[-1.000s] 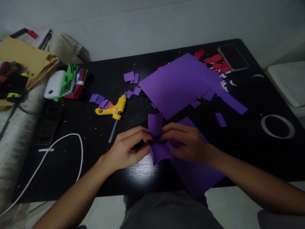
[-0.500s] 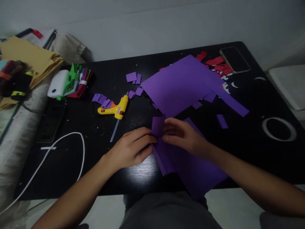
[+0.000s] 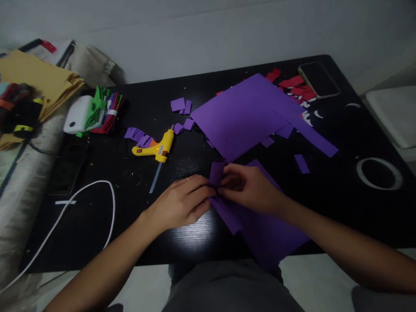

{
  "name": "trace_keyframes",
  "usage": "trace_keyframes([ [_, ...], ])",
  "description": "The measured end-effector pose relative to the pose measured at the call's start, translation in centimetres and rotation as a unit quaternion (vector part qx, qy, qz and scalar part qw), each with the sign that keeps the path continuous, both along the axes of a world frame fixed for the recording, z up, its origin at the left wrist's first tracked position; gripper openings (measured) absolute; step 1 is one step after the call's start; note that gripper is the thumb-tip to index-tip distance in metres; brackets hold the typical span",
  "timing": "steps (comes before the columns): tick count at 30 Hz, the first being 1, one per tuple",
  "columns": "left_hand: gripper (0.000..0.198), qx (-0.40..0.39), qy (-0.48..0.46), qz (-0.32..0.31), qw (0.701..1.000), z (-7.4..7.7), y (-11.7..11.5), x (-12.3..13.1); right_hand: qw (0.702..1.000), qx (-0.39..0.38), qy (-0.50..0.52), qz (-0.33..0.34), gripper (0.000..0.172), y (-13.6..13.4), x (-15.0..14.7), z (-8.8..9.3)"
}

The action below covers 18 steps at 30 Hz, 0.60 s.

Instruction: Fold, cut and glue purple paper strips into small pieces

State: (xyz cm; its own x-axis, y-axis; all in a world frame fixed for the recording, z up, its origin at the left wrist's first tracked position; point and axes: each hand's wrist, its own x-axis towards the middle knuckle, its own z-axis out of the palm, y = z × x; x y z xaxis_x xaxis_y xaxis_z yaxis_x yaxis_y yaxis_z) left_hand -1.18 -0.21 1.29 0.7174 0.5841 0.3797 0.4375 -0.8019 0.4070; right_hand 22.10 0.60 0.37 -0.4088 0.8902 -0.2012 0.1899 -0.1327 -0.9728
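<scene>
Between my two hands is a folded strip of purple paper (image 3: 216,174), its upper end standing up and its lower part slanting down to the right. My left hand (image 3: 190,197) pinches it from the left side, with a ring on one finger. From the right, my right hand (image 3: 248,186) grips the same strip with curled fingers and thumb. Under my right hand and forearm lies a purple sheet (image 3: 276,238) near the table's front edge. Another large purple sheet (image 3: 243,112) rests farther back.
A yellow glue gun (image 3: 156,148) lies left of my hands, near small purple pieces (image 3: 139,135). A phone (image 3: 318,79) and red scraps (image 3: 294,84) are at the back right. A white ring (image 3: 378,173) lies right. A white cable (image 3: 113,208) curves along the left.
The strip's upper end has tilted slightly to the right and dropped a little, and its lower part has swung right. Both hands have come closer together around it.
</scene>
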Motion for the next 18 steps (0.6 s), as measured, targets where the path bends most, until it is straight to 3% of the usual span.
trace_keyframes([
  [9, 0.015, -0.055, -0.036, 0.000, 0.998, 0.3, 0.1, 0.1, 1.000, 0.007, 0.006, 0.025, 0.014, 0.2, 0.1, 0.6],
  [15, 0.016, -0.143, -0.114, -0.004, 0.983, 0.3, 0.4, -0.2, 0.991, -0.083, 0.102, 0.021, 0.015, 0.5, 0.3, 1.1],
  [18, 0.014, -0.174, -0.140, 0.005, 0.975, 0.2, 0.4, -0.4, 0.989, -0.075, 0.127, 0.017, 0.019, 0.6, 0.2, 0.9],
])
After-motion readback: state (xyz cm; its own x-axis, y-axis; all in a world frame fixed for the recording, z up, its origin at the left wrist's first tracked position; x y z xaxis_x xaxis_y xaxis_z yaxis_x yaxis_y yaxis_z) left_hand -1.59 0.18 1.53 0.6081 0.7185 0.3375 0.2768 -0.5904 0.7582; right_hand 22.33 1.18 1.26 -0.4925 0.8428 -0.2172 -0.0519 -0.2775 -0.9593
